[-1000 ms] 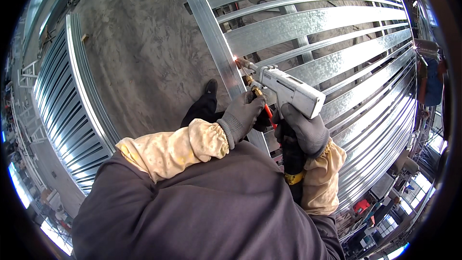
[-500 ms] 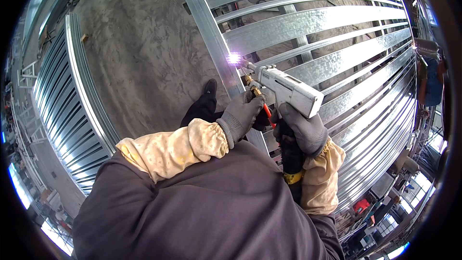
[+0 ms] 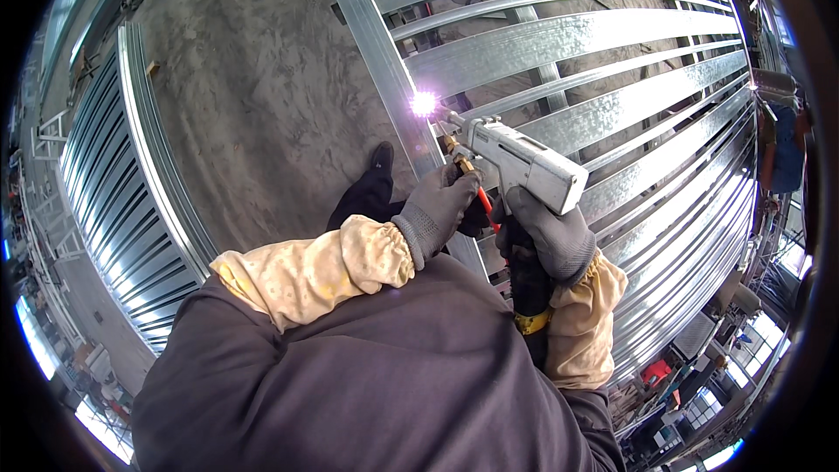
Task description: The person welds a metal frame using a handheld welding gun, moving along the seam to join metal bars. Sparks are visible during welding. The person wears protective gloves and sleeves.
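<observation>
My right hand (image 3: 551,232), in a grey knit glove, wraps round the handle of a silver handheld welding gun (image 3: 529,162). The gun points up and left, and a bright violet-white glow (image 3: 424,104) burns at its tip on the edge rail (image 3: 389,61) of a galvanized metal frame. My left hand (image 3: 437,210), also gloved in grey, is closed round the lower end of a brass wire-feed fitting (image 3: 463,160) beneath the gun's nozzle. A red tube (image 3: 487,205) runs back from the fitting toward my right hand. The left fingertips are partly hidden.
Galvanized slats (image 3: 577,39) run rightward from the rail, with gaps between them. A second slatted panel (image 3: 114,201) lies at the left, beyond bare concrete floor (image 3: 253,96). My shoe (image 3: 382,156) stands beside the rail. A thick black cable (image 3: 530,284) hangs below the gun.
The glow at the gun's tip has grown larger and brighter. Both hands and the gun hold nearly the same place.
</observation>
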`<state>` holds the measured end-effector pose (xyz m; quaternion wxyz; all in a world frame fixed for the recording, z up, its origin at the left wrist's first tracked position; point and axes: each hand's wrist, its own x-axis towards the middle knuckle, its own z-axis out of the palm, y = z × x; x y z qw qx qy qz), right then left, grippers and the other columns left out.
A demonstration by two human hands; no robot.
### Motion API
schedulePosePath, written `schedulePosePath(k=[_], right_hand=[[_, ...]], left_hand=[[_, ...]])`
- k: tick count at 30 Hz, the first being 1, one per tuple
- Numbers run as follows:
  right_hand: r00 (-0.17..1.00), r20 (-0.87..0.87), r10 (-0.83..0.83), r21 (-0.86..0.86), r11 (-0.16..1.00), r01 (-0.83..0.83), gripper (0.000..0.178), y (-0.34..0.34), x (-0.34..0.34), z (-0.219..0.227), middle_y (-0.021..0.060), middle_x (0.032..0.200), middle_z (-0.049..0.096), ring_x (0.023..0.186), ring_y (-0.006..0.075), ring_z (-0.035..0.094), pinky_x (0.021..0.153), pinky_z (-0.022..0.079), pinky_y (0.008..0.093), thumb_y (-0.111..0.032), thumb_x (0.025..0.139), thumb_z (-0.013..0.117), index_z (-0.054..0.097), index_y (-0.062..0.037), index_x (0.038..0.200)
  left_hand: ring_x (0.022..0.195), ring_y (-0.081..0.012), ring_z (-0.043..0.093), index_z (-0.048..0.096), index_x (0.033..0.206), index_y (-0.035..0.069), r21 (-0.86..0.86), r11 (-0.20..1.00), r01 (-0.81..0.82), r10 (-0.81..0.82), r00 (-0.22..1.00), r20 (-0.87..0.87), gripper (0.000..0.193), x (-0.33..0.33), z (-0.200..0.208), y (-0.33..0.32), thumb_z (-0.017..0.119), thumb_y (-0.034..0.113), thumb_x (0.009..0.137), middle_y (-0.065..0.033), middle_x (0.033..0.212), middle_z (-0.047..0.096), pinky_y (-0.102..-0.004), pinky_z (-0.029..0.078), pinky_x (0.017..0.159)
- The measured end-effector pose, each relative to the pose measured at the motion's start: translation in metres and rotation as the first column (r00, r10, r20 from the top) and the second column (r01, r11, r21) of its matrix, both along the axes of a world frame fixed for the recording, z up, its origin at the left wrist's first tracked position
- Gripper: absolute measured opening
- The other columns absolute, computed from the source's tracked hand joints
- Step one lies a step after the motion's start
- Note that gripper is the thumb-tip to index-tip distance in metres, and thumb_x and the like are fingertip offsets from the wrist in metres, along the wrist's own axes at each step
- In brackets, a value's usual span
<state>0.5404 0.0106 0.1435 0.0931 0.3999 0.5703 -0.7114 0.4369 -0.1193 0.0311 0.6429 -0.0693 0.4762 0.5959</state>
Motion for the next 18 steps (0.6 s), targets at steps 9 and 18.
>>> schedulePosePath(k=[9, 18], right_hand=[[0.999, 0.018, -0.038, -0.003, 0.999, 0.038, 0.03, -0.003, -0.001, 0.003, 0.0056, 0.077, 0.064, 0.053, 0.0108, 0.058, 0.047, 0.046, 0.0233, -0.029, 0.092, 0.057, 0.06, 0.0, 0.1], [0.999, -0.027, -0.04, 0.048, 0.998, 0.042, 0.03, -0.006, 0.0, 0.0, 0.0053, 0.075, 0.063, 0.055, 0.0106, 0.059, 0.048, 0.045, 0.0232, -0.029, 0.092, 0.056, 0.061, 0.0001, 0.095]], left_hand=[[0.062, -0.0057, 0.056, 0.061, 0.105, 0.003, -0.015, 0.999, 0.043, -0.044, 0.998, -0.045, 0.023, -0.002, 0.008, 0.0, 0.054, 0.022, 0.097, 0.0021, 0.077, 0.057, -0.0224, 0.048, 0.053], [0.058, -0.0094, 0.057, 0.06, 0.11, 0.005, -0.019, 0.999, 0.041, -0.042, 0.998, -0.048, 0.028, -0.002, 0.008, -0.001, 0.053, 0.027, 0.096, 0.0004, 0.076, 0.058, -0.0253, 0.049, 0.05]])
